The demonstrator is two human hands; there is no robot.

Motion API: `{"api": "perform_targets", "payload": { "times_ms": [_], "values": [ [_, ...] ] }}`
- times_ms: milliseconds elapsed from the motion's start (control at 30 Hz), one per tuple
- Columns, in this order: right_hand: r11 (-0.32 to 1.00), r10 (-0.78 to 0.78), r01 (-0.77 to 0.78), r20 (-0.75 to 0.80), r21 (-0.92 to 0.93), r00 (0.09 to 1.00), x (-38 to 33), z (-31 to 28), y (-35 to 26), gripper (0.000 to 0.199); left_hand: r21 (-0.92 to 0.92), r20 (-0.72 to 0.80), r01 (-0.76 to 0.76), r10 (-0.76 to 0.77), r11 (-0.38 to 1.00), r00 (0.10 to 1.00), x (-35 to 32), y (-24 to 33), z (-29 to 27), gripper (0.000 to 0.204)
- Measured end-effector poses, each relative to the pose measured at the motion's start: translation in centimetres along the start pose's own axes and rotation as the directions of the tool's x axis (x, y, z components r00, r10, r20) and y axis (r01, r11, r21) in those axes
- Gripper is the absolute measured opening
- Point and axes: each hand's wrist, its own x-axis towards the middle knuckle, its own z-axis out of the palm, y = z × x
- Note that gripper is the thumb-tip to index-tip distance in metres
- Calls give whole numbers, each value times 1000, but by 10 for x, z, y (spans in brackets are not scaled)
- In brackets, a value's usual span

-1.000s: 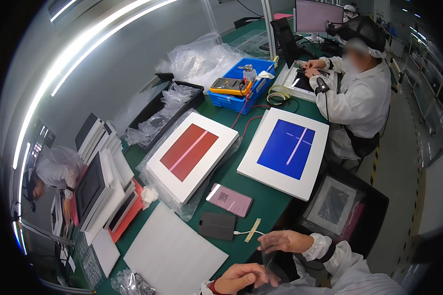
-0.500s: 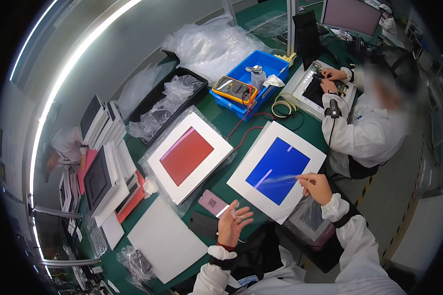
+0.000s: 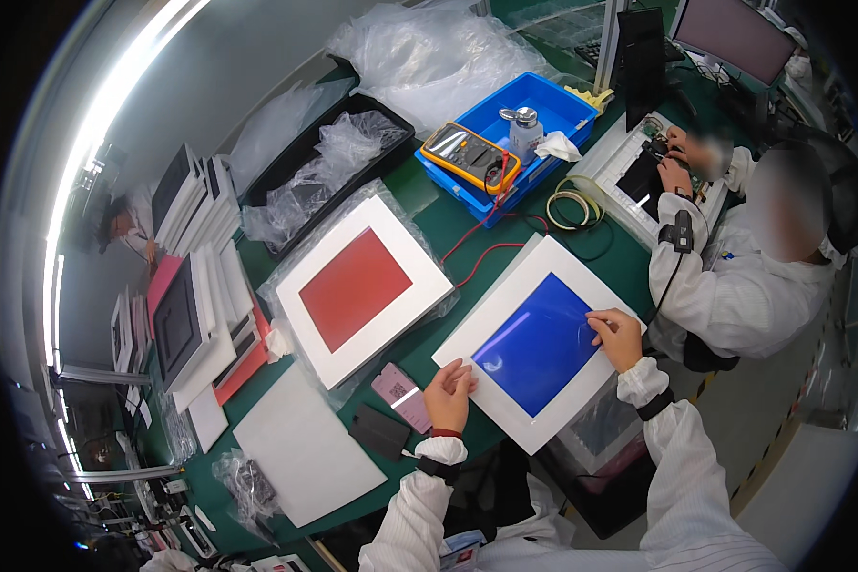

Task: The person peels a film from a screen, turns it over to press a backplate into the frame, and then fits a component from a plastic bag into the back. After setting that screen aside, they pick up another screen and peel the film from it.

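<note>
A flat white-framed panel with a blue face (image 3: 541, 345) lies tilted at the green table's near edge.

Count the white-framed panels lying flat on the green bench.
2. The blue panel lies under both hands, left hand on its near corner, right hand on its right edge. The red panel sits left of it on plastic wrap. The stacks at left may hide more.

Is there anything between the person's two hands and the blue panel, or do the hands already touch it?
Nothing visible stands between them. The left hand rests on the near white edge of the blue panel, and the right hand lies on its right side, fingers on the blue area.
</note>
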Motion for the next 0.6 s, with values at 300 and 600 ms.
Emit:
{"api": "perform_targets", "payload": {
  "times_ms": [300,600],
  "values": [
    [993,-112,111,-44,-30,993,10,-1,7,9,617,16,-336,416,712,909,-19,4,10,38],
    [976,-167,161,-27,-144,986,7,-2,-2,9,815,379,-509,409,278,830,-31,-11,24,52]
  ]
}}
